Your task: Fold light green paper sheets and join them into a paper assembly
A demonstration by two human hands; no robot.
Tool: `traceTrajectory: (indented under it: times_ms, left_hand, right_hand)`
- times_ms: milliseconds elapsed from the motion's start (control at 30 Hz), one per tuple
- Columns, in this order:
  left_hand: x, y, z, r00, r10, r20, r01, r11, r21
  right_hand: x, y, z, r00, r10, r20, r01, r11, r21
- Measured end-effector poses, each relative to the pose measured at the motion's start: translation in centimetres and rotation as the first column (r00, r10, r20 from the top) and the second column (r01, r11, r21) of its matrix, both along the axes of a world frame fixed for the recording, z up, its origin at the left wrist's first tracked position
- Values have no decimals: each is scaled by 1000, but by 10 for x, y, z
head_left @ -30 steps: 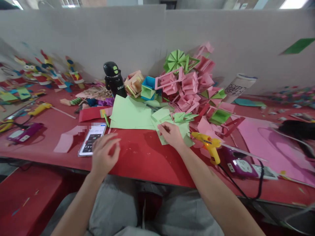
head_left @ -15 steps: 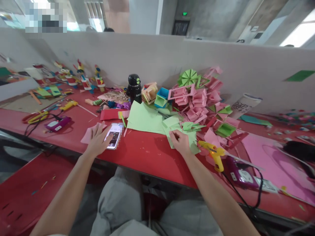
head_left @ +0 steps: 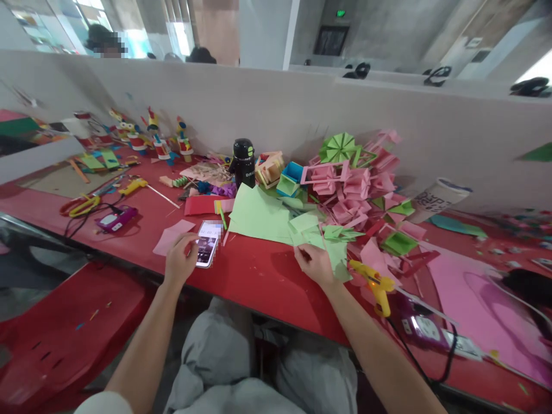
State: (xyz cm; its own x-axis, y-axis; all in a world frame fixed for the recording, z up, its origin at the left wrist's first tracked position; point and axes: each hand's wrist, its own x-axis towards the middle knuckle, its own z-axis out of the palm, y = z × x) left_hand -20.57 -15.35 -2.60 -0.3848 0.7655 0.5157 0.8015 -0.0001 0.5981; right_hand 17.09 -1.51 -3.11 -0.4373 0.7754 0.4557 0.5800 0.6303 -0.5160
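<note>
A lit phone (head_left: 208, 244) lies face up near the table's front edge. My left hand (head_left: 181, 261) is at its left side, fingers curled in, with nothing visible in them; whether they touch the phone I cannot tell. Pink paper (head_left: 171, 236) lies beside and partly beneath this hand. My right hand (head_left: 317, 265) rests at the lower left edge of some light green paper pieces (head_left: 340, 253), its fingers bent together; what they hold, if anything, is hidden. Between and behind the hands spreads a larger light green sheet (head_left: 259, 215).
A yellow glue gun (head_left: 375, 282) lies right of my right hand, its cord near a purple power box (head_left: 425, 328). Folded pink paper pieces (head_left: 345, 184) pile up behind. A black bottle (head_left: 244, 164) stands at the back; another glue gun (head_left: 131, 187) lies left.
My left hand has drawn its spread fingers back from the phone screen and curled them. My right hand stays bent at the green paper. The view has shifted slightly.
</note>
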Motion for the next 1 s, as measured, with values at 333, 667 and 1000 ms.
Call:
traceTrajectory:
  times_ms: [333, 667, 1000]
  left_hand:
    - [54, 112, 33, 995, 94, 38, -75, 940, -334]
    - [43, 128, 38, 996, 92, -14, -91, 920, -381]
    - [120, 61, 56, 891, -260, 372, 259, 964, 55]
  right_hand:
    - [-10, -20, 20, 994, 99, -44, -106, 968, -227]
    - [1, -35, 13, 970, -21, -241, -71, 928, -366]
    - [-12, -24, 3, 794, -182, -580, -262, 759, -596]
